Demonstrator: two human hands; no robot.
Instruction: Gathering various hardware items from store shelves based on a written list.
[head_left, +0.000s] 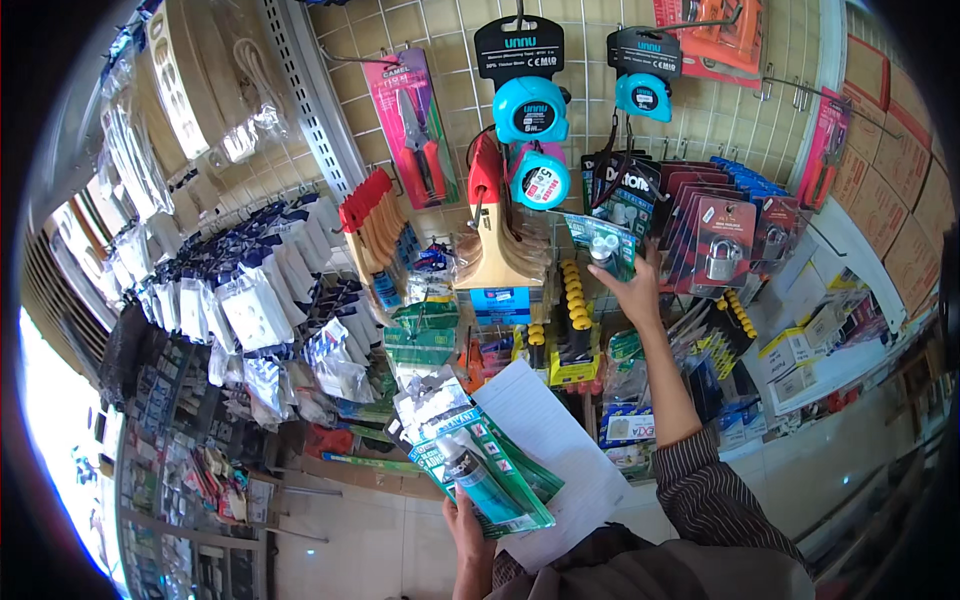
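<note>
My left hand (471, 525) grips several carded sealant tubes (480, 480) in green and blue blister packs, held low before my body. A lined sheet of paper (555, 450) sticks out behind those packs; how it is held is hidden. Up at the wire-grid wall, my right hand (636, 289) has its fingers around the edge of another sealant pack (606, 244) with a white-capped tube. Behind that pack hang more dark sealant cards (626, 184) on a hook. Whether the gripped pack is still on its hook I cannot tell.
Turquoise tape measures (531, 111) and red-handled paintbrushes (499, 255) hang left of my right hand. Carded padlocks (724, 251) hang on its right. Metal hooks (840, 97) jut from the grid. Bagged white electrical fittings (255, 307) fill the left side; cartons (885, 172) stand far right.
</note>
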